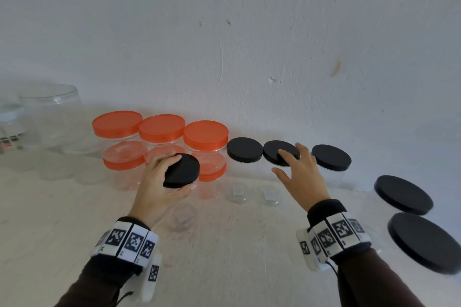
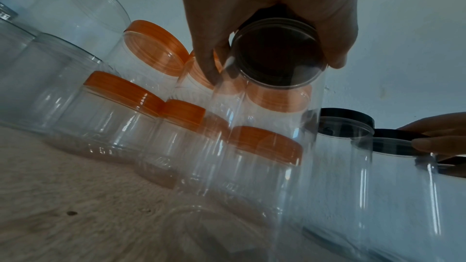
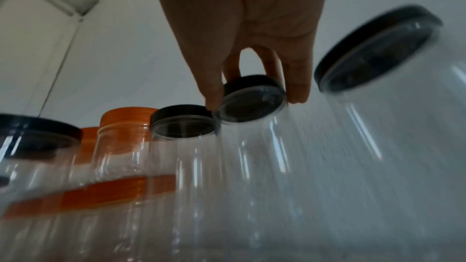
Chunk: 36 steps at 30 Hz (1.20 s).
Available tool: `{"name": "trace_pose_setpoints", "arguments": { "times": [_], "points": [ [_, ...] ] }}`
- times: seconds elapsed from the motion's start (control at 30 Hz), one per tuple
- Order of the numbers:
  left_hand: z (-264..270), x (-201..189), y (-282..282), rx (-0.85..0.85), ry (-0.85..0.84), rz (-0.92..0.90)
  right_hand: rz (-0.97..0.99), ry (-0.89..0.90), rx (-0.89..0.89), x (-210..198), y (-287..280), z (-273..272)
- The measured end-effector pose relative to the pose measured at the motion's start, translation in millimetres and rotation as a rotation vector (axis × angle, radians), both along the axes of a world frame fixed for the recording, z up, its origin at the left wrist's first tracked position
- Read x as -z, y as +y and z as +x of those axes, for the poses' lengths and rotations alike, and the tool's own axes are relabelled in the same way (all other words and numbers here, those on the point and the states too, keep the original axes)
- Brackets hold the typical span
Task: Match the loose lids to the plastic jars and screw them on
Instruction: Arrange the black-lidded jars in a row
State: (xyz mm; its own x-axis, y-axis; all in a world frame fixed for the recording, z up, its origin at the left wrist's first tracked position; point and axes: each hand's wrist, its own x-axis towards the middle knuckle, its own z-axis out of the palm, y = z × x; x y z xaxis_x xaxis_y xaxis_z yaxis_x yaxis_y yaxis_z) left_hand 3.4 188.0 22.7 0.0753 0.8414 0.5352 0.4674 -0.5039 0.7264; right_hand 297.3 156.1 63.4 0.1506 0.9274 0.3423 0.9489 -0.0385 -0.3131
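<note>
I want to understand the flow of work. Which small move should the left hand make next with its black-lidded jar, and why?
Probably set the jar down upright beside the other black-lidded jars and let go. The left hand grips its black lid, which looks already seated on the rim, and the jar is tilted. The right hand rests on another black lid.

Capped jars (image 1: pixel 162 132) crowd the wall; near table (image 1: pixel 237 257) lies open.

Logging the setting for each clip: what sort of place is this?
Probably a plain home or workshop room, not a lab: a pale tabletop pushed against a bare, pitted white wall, holding only empty clear jars with orange lids and black lids.
</note>
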Motion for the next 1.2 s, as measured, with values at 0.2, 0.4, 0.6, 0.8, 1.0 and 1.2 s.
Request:
{"name": "trace_pose_setpoints", "arguments": {
  "times": [0.2,0.4,0.6,0.8,1.0,1.2],
  "points": [
    [1,1,1,-0.002,0.014,-0.013,0.245,-0.009,0.091,-17,-7,29],
    [1,0,-1,0.016,-0.008,-0.014,0.04,0.121,0.292,-9,1,61],
    [-1,-1,-1,0.018,0.001,-0.014,0.047,0.196,0.262,-4,0,59],
    [-1,1,1,-0.005,0.035,-0.017,0.03,0.219,0.201,-6,-7,50],
    [-1,1,1,-0.01,0.035,-0.008,0.032,0.225,0.172,-7,-9,43],
    [-1,0,0,0.007,0.018,-0.009,0.04,0.223,0.17,-6,-9,41]
  ]
}}
